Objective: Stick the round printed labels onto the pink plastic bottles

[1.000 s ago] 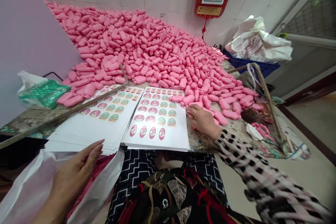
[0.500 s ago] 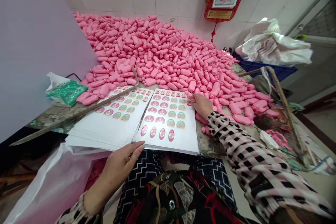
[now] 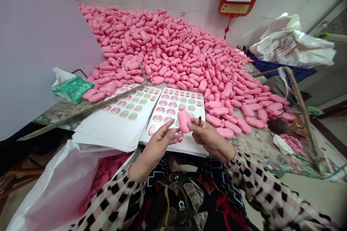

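A small pink bottle-shaped piece is held up above the sticker sheet by my right hand, pinched between thumb and fingers. A short dark flat tip pokes out from the same hand; what it belongs to is hidden. My left hand is just left of the piece, fingers spread and apart, palm turned toward it. Under both hands lies the stack of white sticker sheets, printed with rows of pink and green labels. A second, fanned stack of sheets lies to its left.
A large heap of pink pieces fills the table's back and right. A thin wooden strip crosses the left sheets. Nearby are a green packet, a white sack at lower left, and a blue crate at right.
My right hand has come back from the heap beside the sheet with a pink bottle-shaped piece. My left hand has risen from the sheet's front edge to beside it, fingers spread.
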{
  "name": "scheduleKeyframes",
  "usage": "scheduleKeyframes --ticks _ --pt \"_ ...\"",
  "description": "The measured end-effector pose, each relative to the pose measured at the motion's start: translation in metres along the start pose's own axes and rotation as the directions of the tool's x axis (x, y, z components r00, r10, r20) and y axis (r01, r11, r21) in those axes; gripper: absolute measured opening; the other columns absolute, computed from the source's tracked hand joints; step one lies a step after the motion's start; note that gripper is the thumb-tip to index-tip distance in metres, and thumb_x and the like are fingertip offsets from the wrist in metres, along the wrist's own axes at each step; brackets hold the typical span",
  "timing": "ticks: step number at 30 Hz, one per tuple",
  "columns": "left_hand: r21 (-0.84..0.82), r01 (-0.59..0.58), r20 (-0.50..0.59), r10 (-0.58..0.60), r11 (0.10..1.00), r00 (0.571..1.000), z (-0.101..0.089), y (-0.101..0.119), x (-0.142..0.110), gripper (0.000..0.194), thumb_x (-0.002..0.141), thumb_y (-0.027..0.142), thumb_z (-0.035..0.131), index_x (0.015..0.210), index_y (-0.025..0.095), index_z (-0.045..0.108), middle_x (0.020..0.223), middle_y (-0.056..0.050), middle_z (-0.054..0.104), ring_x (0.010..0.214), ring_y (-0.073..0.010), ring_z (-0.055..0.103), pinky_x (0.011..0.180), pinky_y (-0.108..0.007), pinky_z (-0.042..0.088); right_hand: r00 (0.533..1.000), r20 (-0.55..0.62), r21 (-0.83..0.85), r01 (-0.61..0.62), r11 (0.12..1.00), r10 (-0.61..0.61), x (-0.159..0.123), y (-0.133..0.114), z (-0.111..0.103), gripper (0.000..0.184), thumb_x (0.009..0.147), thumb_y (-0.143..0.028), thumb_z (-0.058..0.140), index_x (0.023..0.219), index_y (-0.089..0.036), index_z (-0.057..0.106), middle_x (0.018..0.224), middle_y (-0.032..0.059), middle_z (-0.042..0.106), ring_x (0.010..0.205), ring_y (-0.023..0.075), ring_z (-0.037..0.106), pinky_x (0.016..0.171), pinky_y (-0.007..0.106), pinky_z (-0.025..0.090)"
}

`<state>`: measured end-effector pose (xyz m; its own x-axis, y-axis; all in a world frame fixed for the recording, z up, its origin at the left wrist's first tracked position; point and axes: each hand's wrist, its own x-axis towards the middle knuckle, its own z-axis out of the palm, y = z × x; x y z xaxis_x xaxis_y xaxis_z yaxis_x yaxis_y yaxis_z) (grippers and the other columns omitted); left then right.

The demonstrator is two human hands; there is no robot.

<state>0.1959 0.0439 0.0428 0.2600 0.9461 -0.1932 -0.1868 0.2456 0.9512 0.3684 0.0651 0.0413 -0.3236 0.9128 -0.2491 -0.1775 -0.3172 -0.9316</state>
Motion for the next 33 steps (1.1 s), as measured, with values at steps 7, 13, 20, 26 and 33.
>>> scheduleKeyframes --ticks 7,13,20,26,33 --pt "-0.28 0.016 -0.051 -0.032 0.96 0.998 0.002 -0.014 -0.005 0.03 0.077 0.035 0.063 0.1 0.016 0.057 0.104 -0.009 0.064 0.091 -0.0187 0.062 0.086 -0.036 0.046 0.995 0.072 -0.291 0.082 0.953 -0.064 -0.03 0.021 0.021 0.041 0.079 -0.049 0.057 0.11 -0.023 0.054 0.089 0.001 0.059 0.076 0.0132 0.054 0.068 0.026 0.043" --pt "0.511 -0.05 -0.065 0.096 0.858 0.993 -0.021 -0.01 -0.016 0.025 0.077 0.036 0.058 0.095 0.019 0.058 0.077 0.0 0.062 0.067 -0.0145 0.058 0.066 -0.029 0.046 0.956 -0.144 -0.826 0.025 0.562 -0.254 -0.02 0.026 -0.029 0.036 0.091 -0.044 0.036 0.104 -0.023 0.062 0.105 0.0043 0.062 0.097 0.0186 0.055 0.086 0.032 0.039" --pt "0.944 -0.289 0.271 0.127 0.158 0.954 -0.004 -0.029 -0.023 0.045 0.084 0.029 0.049 0.129 0.026 0.045 0.142 -0.01 0.035 0.116 -0.0259 0.05 0.088 -0.037 0.045 0.919 -0.146 -0.984 -0.096 0.153 -0.366 -0.01 0.034 -0.009 0.026 0.092 -0.035 0.038 0.099 -0.025 0.061 0.092 0.0028 0.063 0.085 0.0158 0.058 0.068 0.025 0.037" --pt "0.962 -0.272 0.271 0.044 0.033 0.962 -0.003 -0.039 -0.022 0.05 0.083 0.025 0.05 0.132 0.029 0.042 0.148 -0.013 0.025 0.105 -0.0276 0.058 0.082 -0.04 0.047 0.921 -0.117 -0.988 -0.146 -0.051 -0.371 -0.005 0.027 -0.003 0.029 0.093 -0.037 0.035 0.095 -0.024 0.061 0.09 0.0045 0.061 0.084 0.0177 0.057 0.063 0.027 0.033" --pt "0.962 -0.274 0.273 0.073 0.002 0.959 -0.002 -0.047 -0.025 0.054 0.085 0.023 0.047 0.137 0.031 0.036 0.15 -0.013 0.018 0.104 -0.0259 0.058 0.082 -0.038 0.047 0.926 -0.087 -0.994 -0.105 -0.029 -0.367 -0.002 0.028 -0.003 0.027 0.094 -0.034 0.034 0.097 -0.023 0.059 0.095 0.0047 0.06 0.088 0.0169 0.055 0.065 0.027 0.034"
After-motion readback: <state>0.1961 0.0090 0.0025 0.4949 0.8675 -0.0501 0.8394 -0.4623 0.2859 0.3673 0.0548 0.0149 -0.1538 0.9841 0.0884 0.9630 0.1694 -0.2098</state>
